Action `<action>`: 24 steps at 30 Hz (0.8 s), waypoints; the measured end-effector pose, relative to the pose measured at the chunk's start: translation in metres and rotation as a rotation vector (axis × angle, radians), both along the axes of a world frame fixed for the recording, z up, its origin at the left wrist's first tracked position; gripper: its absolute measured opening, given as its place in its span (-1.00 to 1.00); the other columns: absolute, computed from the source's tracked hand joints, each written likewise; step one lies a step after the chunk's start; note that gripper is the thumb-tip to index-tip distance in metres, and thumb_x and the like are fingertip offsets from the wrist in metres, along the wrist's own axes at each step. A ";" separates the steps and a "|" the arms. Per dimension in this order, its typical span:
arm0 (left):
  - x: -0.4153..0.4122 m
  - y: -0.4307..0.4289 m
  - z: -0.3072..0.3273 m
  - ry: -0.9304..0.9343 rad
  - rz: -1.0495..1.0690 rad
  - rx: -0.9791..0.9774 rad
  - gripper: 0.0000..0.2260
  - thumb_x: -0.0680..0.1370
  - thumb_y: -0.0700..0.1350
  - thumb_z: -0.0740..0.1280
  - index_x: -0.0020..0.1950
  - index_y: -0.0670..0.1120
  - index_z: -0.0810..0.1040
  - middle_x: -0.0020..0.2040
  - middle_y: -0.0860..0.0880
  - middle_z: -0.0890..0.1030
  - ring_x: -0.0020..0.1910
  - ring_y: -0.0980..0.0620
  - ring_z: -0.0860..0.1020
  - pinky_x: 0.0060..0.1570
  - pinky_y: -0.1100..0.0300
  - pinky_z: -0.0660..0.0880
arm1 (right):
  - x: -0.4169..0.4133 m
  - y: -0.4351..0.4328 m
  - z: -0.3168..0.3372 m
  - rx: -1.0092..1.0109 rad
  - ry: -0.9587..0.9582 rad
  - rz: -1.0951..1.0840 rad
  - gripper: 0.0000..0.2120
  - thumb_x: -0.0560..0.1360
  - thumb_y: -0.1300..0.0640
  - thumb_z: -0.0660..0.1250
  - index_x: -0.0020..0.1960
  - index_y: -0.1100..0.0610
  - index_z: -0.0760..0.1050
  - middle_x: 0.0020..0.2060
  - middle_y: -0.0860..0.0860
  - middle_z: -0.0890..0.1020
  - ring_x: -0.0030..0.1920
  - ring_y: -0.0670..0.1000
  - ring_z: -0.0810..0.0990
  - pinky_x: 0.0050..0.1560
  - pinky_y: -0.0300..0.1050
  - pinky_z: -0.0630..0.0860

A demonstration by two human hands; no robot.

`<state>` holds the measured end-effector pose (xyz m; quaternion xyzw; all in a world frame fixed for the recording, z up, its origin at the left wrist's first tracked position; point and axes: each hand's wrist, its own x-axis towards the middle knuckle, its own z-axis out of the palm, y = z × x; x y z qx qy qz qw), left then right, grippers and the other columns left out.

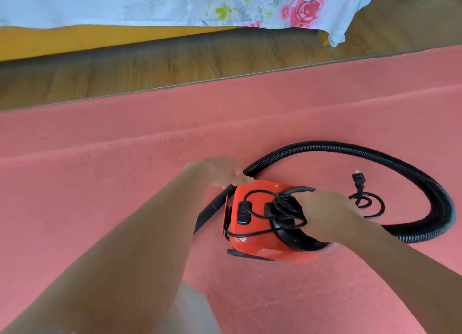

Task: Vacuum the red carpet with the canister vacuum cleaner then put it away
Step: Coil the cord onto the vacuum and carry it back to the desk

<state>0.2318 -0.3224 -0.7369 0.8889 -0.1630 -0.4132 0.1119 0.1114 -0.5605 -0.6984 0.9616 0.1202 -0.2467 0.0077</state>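
The red canister vacuum cleaner [260, 233] sits on the red carpet [100, 183] in the middle of the view. My right hand [327, 213] is closed around its black top handle, with loops of black power cord [252, 196] bunched there. The cord's plug [358, 181] lies loose on the carpet to the right. My left hand [220, 172] rests at the vacuum's far end, fingers on the black nozzle tube [212, 211] where it meets the body. The black ribbed hose [410, 173] arcs from that end round to the right.
Beyond the carpet's far edge lies a strip of wooden floor [150, 61]. A bed with a floral sheet [200, 3] hanging over a yellow base [50, 41] runs along the top.
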 end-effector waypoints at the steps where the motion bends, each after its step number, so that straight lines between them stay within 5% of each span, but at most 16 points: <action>1: 0.005 0.009 -0.004 -0.049 0.033 0.033 -0.44 0.49 0.44 0.19 0.23 0.06 0.55 0.21 0.01 0.60 0.06 -0.03 0.58 0.22 -0.11 0.47 | 0.000 0.000 -0.001 -0.009 -0.002 0.001 -0.81 0.43 0.05 0.16 0.03 -0.08 0.40 -0.18 -0.10 0.53 -0.14 0.07 0.56 -0.27 -0.10 0.39; 4: 0.012 0.034 -0.018 -0.114 0.037 0.137 -0.66 0.60 0.21 0.26 0.27 0.06 0.52 0.33 0.01 0.52 0.24 -0.08 0.51 0.29 -0.14 0.45 | 0.001 0.000 -0.005 -0.039 -0.034 0.026 -0.80 0.44 0.02 0.14 0.05 -0.10 0.40 -0.14 -0.10 0.57 -0.11 0.05 0.59 -0.25 -0.11 0.39; 7: 0.006 0.049 -0.031 -0.085 0.028 0.182 -0.68 0.62 0.08 0.31 0.33 0.00 0.51 0.31 0.00 0.54 0.26 -0.07 0.52 0.28 -0.08 0.46 | 0.001 0.000 -0.007 -0.041 -0.063 0.032 -0.78 0.46 -0.01 0.12 0.09 -0.12 0.41 -0.14 -0.10 0.59 -0.11 0.04 0.60 -0.24 -0.11 0.39; 11: -0.022 0.072 -0.081 0.040 0.044 0.327 -0.47 0.53 0.13 0.42 0.41 -0.05 0.41 0.30 -0.04 0.52 0.24 -0.12 0.51 0.17 -0.06 0.51 | -0.002 0.004 -0.005 -0.081 -0.083 0.038 -0.76 0.50 -0.09 0.13 0.15 -0.16 0.39 -0.13 -0.10 0.58 -0.10 0.02 0.60 -0.20 -0.12 0.45; 14: -0.057 0.086 -0.126 0.167 0.062 0.400 -0.48 0.48 0.17 0.43 0.32 -0.08 0.46 0.07 -0.02 0.56 0.04 -0.11 0.57 -0.03 0.01 0.54 | -0.003 0.007 -0.002 -0.115 -0.091 0.049 -0.79 0.49 -0.13 0.15 0.10 -0.15 0.36 -0.20 -0.11 0.51 -0.19 0.02 0.51 -0.18 -0.14 0.46; 24: -0.073 0.100 -0.156 -0.004 0.304 0.141 -0.68 0.51 -0.11 0.40 0.22 -0.07 0.41 -0.09 -0.01 0.49 -0.14 -0.03 0.52 -0.27 0.18 0.38 | -0.003 0.014 0.006 -0.135 -0.075 0.041 -0.88 0.50 -0.15 0.16 0.00 -0.16 0.29 -0.32 -0.13 0.41 -0.25 -0.02 0.43 -0.26 -0.17 0.38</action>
